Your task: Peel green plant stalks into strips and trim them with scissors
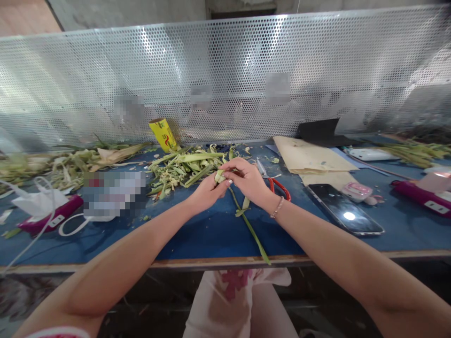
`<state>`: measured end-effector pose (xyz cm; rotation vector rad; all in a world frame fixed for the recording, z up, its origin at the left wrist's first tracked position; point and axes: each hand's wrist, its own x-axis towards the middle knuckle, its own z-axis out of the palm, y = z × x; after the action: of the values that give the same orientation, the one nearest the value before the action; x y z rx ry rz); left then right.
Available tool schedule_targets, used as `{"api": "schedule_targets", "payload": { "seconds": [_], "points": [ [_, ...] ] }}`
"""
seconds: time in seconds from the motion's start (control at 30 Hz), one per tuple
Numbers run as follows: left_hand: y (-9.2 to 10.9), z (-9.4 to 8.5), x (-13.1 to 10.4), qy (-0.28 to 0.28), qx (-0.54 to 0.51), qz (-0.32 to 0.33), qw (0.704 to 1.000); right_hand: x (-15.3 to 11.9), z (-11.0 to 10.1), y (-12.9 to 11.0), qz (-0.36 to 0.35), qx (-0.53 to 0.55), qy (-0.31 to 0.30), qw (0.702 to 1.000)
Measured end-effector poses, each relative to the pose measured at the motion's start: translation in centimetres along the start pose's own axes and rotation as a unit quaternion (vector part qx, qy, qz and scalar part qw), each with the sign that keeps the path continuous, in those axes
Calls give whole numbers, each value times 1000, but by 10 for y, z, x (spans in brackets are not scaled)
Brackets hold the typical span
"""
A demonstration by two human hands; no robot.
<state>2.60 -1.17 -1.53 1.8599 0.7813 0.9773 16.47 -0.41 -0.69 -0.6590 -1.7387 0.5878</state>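
Note:
My left hand (211,188) and my right hand (248,180) meet over the middle of the table. Both have their fingers closed around a small pale green plant bud (220,176), partly hidden by the fingertips. A long green stem (252,230) with a leaf runs from beneath my right hand toward the table's front edge; whether it joins the bud I cannot tell. Just behind my left hand lies a heap of green leaf and stem scraps (186,169). Red-handled scissors (282,188) rest beside my right hand, partly covered by it.
A yellow tube (164,134) stands behind the heap, before a perforated metal screen (229,70). Rightward lie brown paper (313,157), a phone (343,209), a pink case (357,191) and a purple power strip (419,197). Another strip (49,218) with white cables lies left.

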Motion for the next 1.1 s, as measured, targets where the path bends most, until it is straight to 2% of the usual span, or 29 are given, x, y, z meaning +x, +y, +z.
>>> {"api": "schedule_targets", "payload": {
  "seconds": [0.2, 0.33, 0.6, 0.73, 0.87, 1.1],
  "points": [
    [4, 6, 1, -20, -118, -23, 993, -3, 1, 1, -49, -38, 22, 998],
    [5, 6, 1, -9, -137, -24, 990, -3, -1, 3, -81, -47, 19, 995],
    [1, 0, 2, 34, -90, -21, 995, -1, -4, 7, -100, -64, -28, 993],
    [2, -2, 2, 47, -78, -10, 996, 0, -8, 8, -157, -89, -56, 982],
    [1, -4, 1, 72, -10, -5, 997, 0, -14, 3, -195, -142, -91, 966],
    [7, -3, -1, 38, 101, -37, 993, 0, -19, 3, -232, -161, -115, 952]
  ]
}}
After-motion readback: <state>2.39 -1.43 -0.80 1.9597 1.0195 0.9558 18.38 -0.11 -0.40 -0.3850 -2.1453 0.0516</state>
